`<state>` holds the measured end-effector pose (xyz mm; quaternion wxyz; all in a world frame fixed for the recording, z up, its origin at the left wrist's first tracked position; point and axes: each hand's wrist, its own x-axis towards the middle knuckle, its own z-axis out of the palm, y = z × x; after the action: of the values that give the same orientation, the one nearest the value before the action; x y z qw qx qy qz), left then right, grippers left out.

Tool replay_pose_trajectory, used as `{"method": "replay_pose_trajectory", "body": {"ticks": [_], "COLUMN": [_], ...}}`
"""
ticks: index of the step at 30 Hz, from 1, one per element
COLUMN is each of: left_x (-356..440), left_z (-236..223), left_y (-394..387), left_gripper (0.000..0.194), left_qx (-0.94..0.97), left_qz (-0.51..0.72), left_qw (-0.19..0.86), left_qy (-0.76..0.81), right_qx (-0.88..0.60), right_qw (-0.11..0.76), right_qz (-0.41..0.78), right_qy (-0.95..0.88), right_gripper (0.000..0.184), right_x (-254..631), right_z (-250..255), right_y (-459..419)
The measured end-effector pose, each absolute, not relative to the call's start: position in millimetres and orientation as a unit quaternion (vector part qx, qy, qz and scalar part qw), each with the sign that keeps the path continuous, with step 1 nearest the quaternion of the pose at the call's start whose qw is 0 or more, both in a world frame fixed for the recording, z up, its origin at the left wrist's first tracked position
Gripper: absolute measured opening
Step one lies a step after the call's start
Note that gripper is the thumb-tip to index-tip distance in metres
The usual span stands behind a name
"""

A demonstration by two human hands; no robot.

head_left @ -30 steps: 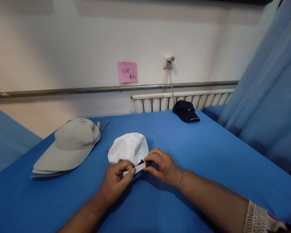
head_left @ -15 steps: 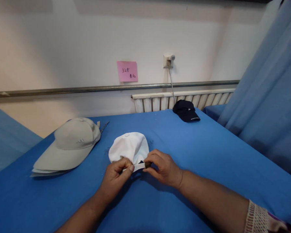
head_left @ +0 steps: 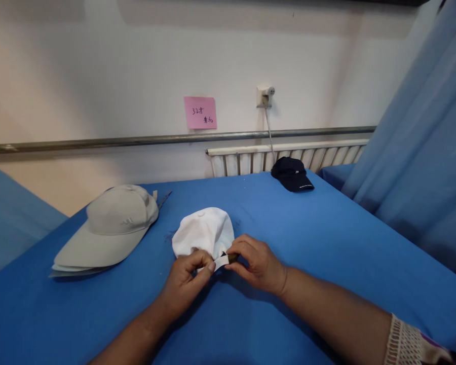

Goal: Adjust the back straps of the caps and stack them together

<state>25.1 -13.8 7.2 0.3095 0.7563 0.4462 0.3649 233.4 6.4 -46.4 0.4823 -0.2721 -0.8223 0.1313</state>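
A white cap (head_left: 197,230) rests on the blue-covered table, its back strap (head_left: 221,262) turned toward me. My left hand (head_left: 192,274) pinches the left part of the strap between thumb and fingers. At the strap's other end my right hand (head_left: 255,261) is closed, thumb and fingertips together. Something small and brownish shows between those right fingertips, though I cannot tell whether it is a buckle or just shadow. A little dark material shows in the gap above the strap. The cap's brim is out of sight.
On the left lies a stack of pale caps (head_left: 114,223), brims toward me. A dark navy cap (head_left: 292,174) sits at the far right of the blue cloth (head_left: 289,223). Behind are a radiator (head_left: 247,163), a metal rail (head_left: 148,140) and a plugged-in cord. Blue curtains (head_left: 421,137) hang right.
My left hand has shifted slightly right along with its end of the strap, so the hands are a little closer together. The strap now slants more. The right hand is nearly still.
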Motion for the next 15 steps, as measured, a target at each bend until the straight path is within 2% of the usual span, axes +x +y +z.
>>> {"method": "replay_pose_trajectory", "body": {"ticks": [15], "left_x": [21.1], "left_z": [4.3], "left_y": [-12.5], "left_gripper": [0.037], "left_qx": [0.767], "left_qz": [0.348], "left_qw": [0.339], "left_qy": [0.42], "right_qx": [-0.26], "right_qw": [0.493], "right_qz": [0.124], "right_qy": [-0.821], "right_gripper": [0.02], "right_x": [233.9], "right_z": [-47.2], "right_y": [8.8]}}
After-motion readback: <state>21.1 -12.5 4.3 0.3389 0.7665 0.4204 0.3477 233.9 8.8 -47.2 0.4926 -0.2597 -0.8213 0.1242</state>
